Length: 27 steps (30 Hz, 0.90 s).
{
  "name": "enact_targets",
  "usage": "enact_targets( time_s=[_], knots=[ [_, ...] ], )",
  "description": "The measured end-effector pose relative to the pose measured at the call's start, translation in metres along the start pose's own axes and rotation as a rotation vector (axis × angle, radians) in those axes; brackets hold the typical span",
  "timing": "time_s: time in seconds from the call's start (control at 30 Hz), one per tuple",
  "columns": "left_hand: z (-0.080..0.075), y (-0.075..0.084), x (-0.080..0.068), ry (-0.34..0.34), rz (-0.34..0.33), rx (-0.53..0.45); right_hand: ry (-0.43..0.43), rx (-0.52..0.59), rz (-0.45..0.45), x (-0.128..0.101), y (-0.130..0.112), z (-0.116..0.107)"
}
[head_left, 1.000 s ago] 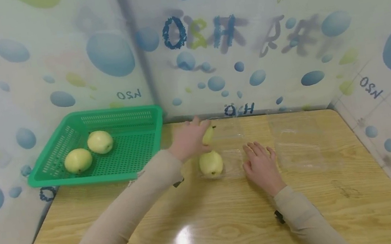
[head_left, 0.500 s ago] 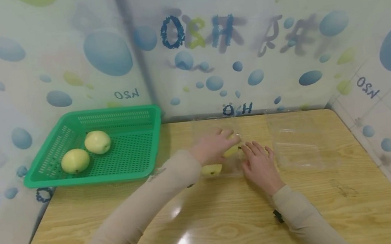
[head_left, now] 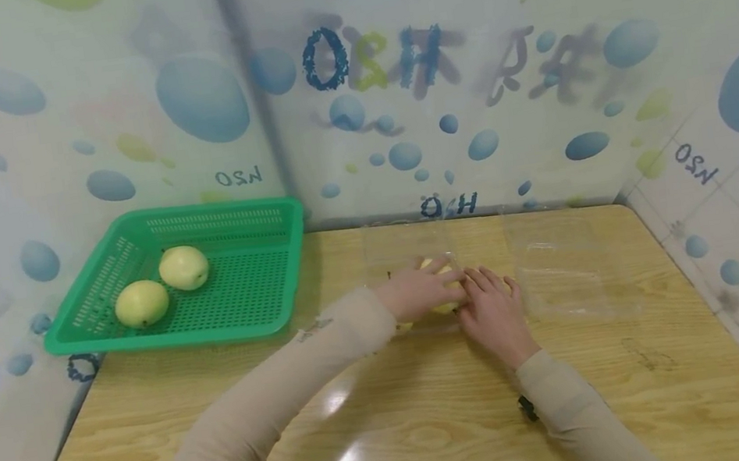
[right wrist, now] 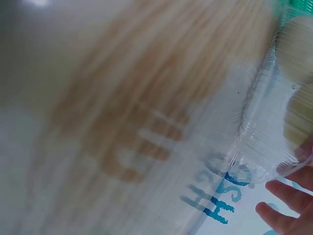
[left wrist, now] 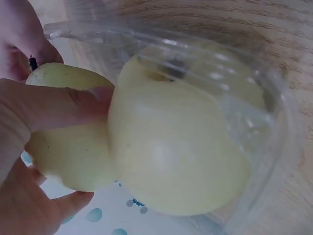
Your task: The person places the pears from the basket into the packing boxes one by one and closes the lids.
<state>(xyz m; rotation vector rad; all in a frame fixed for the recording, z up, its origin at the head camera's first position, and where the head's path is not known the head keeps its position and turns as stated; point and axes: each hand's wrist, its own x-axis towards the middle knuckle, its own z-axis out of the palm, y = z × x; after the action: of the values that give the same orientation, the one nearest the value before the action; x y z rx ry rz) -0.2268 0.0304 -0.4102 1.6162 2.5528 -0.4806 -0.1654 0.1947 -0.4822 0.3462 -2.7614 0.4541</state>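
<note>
My left hand (head_left: 421, 292) grips a pale yellow-green pear (left wrist: 73, 156), thumb across its near side, over a clear plastic clamshell box (head_left: 406, 241). Beside that fruit, another pear (left wrist: 176, 147) sits within the box, and part of one more shows behind it through the plastic. Most of the box's base lies hidden under my hands in the head view. My right hand (head_left: 497, 315) rests at the box's right side, close against the left fingertips. In the right wrist view, its extended fingers (right wrist: 286, 198) touch the box's edge.
A green perforated basket (head_left: 249, 330) stands at the left with two pears, the nearer one (head_left: 142, 304) and the farther one (head_left: 184, 268). A second clear plastic box (head_left: 559, 267) lies on the wooden table (head_left: 425, 427) to the right. A patterned wall covering (head_left: 501, 109) rises behind.
My left hand has moved right and slightly toward me with the pear, from the box's left back part to beside my right hand. The right hand has stayed in place.
</note>
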Motion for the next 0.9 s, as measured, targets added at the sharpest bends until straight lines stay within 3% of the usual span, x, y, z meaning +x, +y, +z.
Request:
enact_targets(
  time_s=[0.27,0.43,0.6,0.9],
  knots=[
    [0.0040,-0.0012,-0.0019,-0.005,-0.006,-0.094,-0.015,0.004,0.009,0.0007,0.0011,0.0009],
    [0.0077,-0.0016,0.0007,0.033,0.020,-0.088,-0.031,0.008,0.015,0.0006,0.0004,-0.0004],
    [0.0071,0.0000,0.0037,0.024,0.014,-0.083,-0.030,0.009,0.011,0.0009,0.0011,0.0004],
    [0.0075,-0.0067,0.0015,0.006,0.008,-0.203,-0.031,0.034,0.014,0.0020,0.0008,0.0000]
  ],
)
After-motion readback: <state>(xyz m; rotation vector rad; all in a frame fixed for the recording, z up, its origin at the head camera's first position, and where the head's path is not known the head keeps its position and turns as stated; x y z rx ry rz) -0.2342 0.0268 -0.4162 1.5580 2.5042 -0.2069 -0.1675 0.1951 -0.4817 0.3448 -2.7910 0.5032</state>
